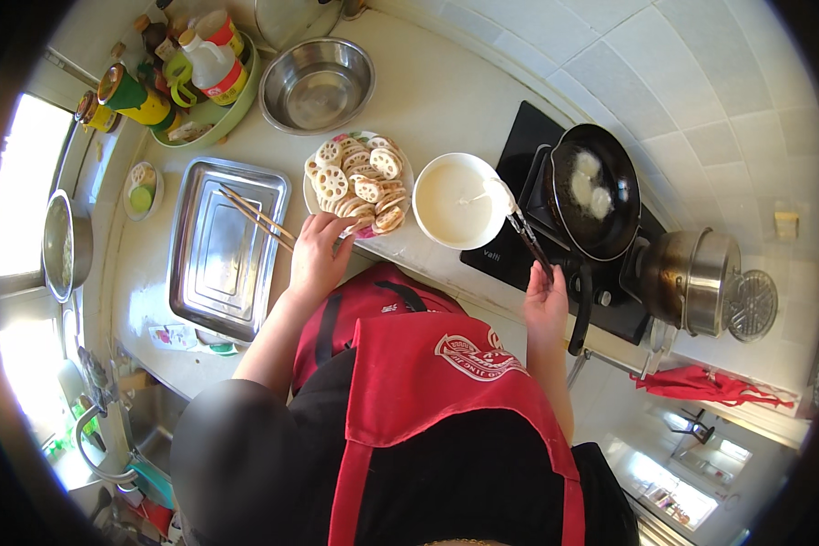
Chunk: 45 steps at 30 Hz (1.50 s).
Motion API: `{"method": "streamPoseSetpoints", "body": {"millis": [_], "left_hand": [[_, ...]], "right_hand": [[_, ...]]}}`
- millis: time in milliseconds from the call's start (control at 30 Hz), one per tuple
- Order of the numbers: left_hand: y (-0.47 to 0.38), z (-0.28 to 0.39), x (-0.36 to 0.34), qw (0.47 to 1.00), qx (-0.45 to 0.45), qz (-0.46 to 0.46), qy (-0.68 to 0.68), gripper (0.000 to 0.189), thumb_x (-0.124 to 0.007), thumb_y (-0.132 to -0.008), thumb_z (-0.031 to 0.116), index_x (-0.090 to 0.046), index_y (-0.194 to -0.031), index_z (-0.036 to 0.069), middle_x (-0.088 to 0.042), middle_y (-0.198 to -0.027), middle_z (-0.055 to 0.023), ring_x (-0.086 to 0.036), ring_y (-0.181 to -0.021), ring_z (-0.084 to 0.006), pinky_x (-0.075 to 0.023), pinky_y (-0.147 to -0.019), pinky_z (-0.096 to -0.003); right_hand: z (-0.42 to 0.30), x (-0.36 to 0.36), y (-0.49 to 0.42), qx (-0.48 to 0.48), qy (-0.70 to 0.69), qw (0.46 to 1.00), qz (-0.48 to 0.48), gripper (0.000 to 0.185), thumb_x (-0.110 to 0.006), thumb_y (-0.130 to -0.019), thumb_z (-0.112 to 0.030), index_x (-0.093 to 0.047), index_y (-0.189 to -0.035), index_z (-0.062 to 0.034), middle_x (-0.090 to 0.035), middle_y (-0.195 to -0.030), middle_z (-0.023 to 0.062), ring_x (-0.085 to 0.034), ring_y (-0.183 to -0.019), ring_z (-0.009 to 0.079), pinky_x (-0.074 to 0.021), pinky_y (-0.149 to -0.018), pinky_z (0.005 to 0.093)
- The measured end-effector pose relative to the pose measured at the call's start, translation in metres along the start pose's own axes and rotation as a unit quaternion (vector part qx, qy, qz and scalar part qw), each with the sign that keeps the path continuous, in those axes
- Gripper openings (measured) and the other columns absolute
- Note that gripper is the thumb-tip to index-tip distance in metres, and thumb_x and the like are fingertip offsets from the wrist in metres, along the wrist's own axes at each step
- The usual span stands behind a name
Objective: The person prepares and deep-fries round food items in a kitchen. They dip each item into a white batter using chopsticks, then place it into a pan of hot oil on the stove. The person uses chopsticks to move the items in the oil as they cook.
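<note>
My left hand (322,254) is at the near left edge of a plate (308,198) heaped with lotus root slices (331,183), thumb and index finger closed on a slice (360,225) at the rim. My right hand (546,295) holds dark chopsticks (531,242), their far ends thickly coated with white batter at the rim of a white bowl (420,211) of pale batter (456,205). To the right, a black frying pan (604,235) on the cooktop contains several pale battered pieces (590,184) in oil.
A metal tray (228,246) with wooden chopsticks (256,217) lies left; a steel basin (317,85) stands behind the plate. The pan's handle (582,310) projects toward me. A steel pot (689,280) stands at right. Bottles and jars fill a green basin (239,116) at back left.
</note>
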<state>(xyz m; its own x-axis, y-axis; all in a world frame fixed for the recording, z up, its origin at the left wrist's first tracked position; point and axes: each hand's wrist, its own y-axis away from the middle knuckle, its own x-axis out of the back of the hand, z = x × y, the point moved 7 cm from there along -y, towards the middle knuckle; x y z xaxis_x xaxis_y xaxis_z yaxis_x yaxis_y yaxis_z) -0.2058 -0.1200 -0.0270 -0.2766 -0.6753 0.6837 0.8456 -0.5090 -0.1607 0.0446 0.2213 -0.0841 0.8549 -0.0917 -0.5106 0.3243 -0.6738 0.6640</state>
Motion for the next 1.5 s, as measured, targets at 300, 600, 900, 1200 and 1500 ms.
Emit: {"method": "streamPoseSetpoints", "body": {"millis": [300,600,900,1200,1500], "left_hand": [[-0.002,0.004,-0.003,1.000,-0.007,-0.009,-0.013,0.021,-0.070,-0.083,0.008,-0.070,-0.104,0.006,-0.063,-0.097,-0.0122,-0.060,-0.095,-0.0336,-0.0501,-0.085,-0.0427],[-0.007,0.009,-0.005,0.999,-0.036,-0.022,-0.019,0.021,-0.070,-0.082,0.007,-0.070,-0.104,0.006,-0.063,-0.097,-0.0123,-0.060,-0.096,-0.0340,-0.0500,-0.085,-0.0434],[-0.005,0.010,-0.010,0.999,-0.037,-0.035,-0.011,0.022,-0.069,-0.081,0.005,-0.069,-0.104,0.006,-0.063,-0.096,-0.0128,-0.060,-0.095,-0.0341,-0.0497,-0.085,-0.0431],[-0.001,0.011,-0.013,0.999,-0.039,-0.034,-0.010,0.024,-0.069,-0.080,0.005,-0.070,-0.104,0.006,-0.063,-0.098,-0.0134,-0.060,-0.098,-0.0344,-0.0497,-0.087,-0.0430],[-0.009,0.018,-0.024,0.998,-0.052,-0.042,0.005,0.023,-0.070,-0.081,0.005,-0.070,-0.104,0.006,-0.064,-0.098,-0.0131,-0.061,-0.097,-0.0341,-0.0507,-0.085,-0.0430]], "right_hand": [[-0.019,-0.091,0.097,0.477,0.444,0.722,-0.232,0.011,-0.063,-0.094,-0.005,-0.062,-0.096,0.0062,-0.064,-0.093,0.0137,-0.070,-0.089,0.0264,-0.0620,-0.076,0.0354],[0.035,-0.105,0.133,0.611,0.582,0.218,-0.490,0.020,-0.078,-0.081,-0.010,-0.066,-0.095,-0.0024,-0.063,-0.096,0.0099,-0.068,-0.096,0.0297,-0.0601,-0.074,0.0344],[-0.014,-0.100,0.100,0.466,0.564,0.587,-0.347,0.006,-0.066,-0.091,0.000,-0.066,-0.095,0.0035,-0.066,-0.092,0.0121,-0.071,-0.087,0.0236,-0.0603,-0.071,0.0333],[0.008,0.004,0.012,0.092,0.124,0.985,-0.076,0.020,-0.059,-0.101,-0.019,-0.060,-0.100,0.0005,-0.070,-0.094,0.0152,-0.072,-0.088,0.0247,-0.0621,-0.084,0.0348],[0.016,0.010,0.006,0.008,0.035,0.996,-0.078,0.019,-0.062,-0.099,-0.017,-0.062,-0.099,0.0013,-0.070,-0.095,0.0163,-0.072,-0.091,0.0253,-0.0623,-0.086,0.0339]]}}
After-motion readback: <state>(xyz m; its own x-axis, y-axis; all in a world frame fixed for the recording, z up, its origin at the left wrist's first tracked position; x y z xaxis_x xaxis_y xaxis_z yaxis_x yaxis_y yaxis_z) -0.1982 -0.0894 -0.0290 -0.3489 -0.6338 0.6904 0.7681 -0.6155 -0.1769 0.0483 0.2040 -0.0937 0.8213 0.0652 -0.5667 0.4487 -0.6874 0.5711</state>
